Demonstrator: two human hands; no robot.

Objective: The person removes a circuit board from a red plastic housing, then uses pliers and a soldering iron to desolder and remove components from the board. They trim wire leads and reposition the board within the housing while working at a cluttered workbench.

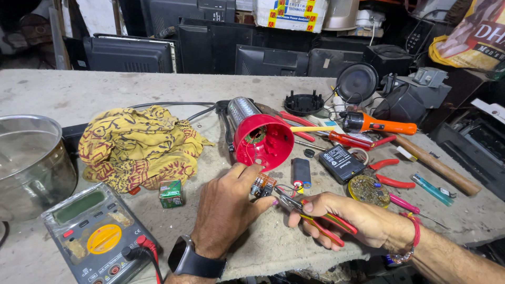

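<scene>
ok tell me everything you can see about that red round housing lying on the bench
The red housing looks like moulded plastic, a round cup shape joined to a silvery ribbed reflector section behind it. It lies on its side on the concrete bench, open mouth facing the camera, showing ribs and a greenish round part deep inside. A black strap or handle runs along its left side. The left hand sits just below its rim; whether they touch is unclear.

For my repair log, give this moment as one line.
left hand: holds small circuit board | right hand: red-handled pliers gripping its wire | red housing behind
</scene>
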